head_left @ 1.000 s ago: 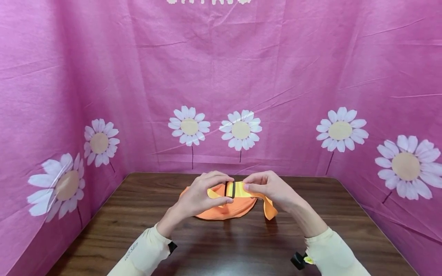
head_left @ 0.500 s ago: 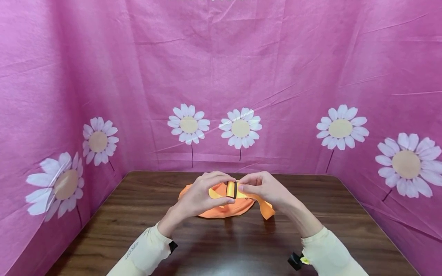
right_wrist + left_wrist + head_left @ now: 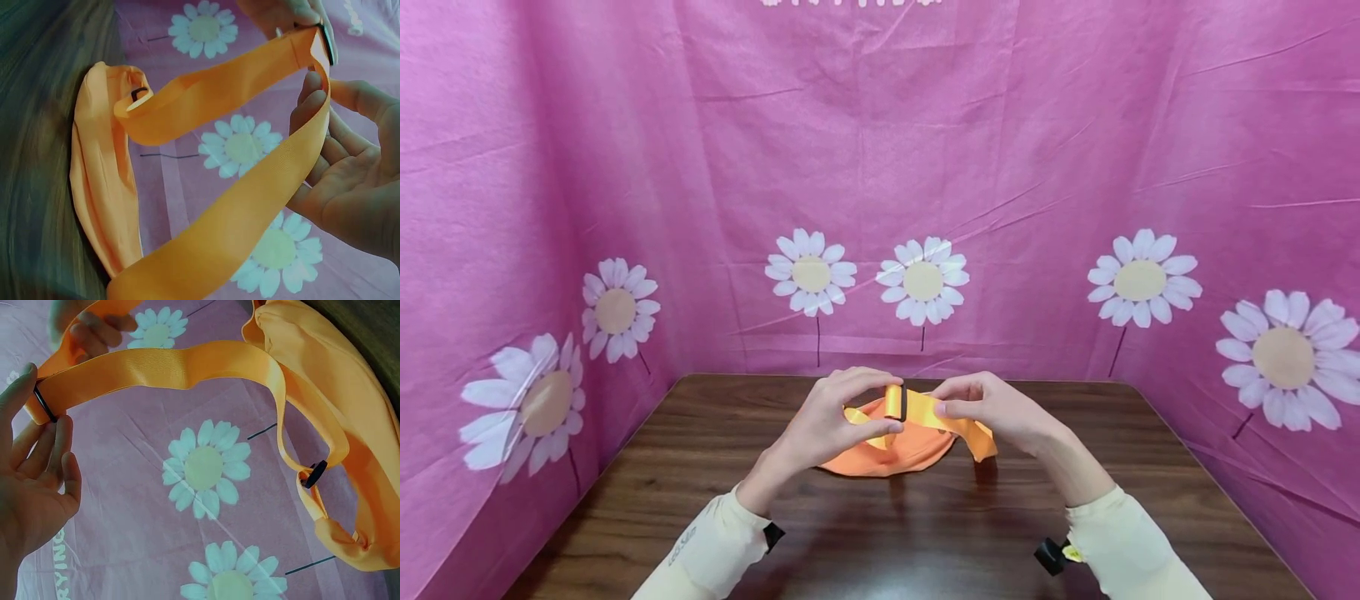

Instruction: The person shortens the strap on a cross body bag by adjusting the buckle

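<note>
Pink backdrop (image 3: 880, 167), looped orange strap (image 3: 144, 367)

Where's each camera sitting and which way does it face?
Head: on the head, facing forward and down at the table; left hand, right hand and sleeves show.
Left wrist: worn there, facing the strap; left hand and part of the right show.
Right wrist: worn there, facing the strap; right hand and part of the left show.
Wrist views share the buckle and curtain.

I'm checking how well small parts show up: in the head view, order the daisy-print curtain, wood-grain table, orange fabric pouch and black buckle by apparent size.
1. Daisy-print curtain
2. Wood-grain table
3. Orange fabric pouch
4. Black buckle
</note>
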Action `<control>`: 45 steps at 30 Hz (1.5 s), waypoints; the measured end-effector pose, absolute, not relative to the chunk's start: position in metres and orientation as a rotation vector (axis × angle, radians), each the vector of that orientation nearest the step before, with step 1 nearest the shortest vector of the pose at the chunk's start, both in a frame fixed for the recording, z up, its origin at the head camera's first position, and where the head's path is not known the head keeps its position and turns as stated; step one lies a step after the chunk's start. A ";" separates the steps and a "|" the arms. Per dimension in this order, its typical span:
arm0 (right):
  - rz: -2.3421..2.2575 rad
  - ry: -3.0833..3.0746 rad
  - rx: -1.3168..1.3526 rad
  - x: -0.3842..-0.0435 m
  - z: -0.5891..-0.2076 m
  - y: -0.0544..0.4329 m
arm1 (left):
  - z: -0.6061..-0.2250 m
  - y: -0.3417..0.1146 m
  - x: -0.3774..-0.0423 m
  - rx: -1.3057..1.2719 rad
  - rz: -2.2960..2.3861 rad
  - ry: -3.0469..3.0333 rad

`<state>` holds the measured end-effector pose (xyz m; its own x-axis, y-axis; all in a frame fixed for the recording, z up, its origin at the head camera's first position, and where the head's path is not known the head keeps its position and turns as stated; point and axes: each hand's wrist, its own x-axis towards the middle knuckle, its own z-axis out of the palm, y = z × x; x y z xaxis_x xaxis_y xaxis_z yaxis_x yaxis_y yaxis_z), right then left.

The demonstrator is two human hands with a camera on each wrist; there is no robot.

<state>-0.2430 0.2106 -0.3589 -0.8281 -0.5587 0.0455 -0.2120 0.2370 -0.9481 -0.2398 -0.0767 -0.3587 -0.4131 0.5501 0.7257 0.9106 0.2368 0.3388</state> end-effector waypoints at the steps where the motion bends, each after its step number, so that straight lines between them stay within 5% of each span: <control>1: -1.626 2.207 -0.710 -0.244 -0.360 0.212 | -0.358 -0.077 -0.240 -1.328 -1.048 -2.059; 45: -1.859 1.920 -0.765 -0.226 -0.352 0.188 | -0.379 -0.062 -0.244 -1.368 -1.071 -2.206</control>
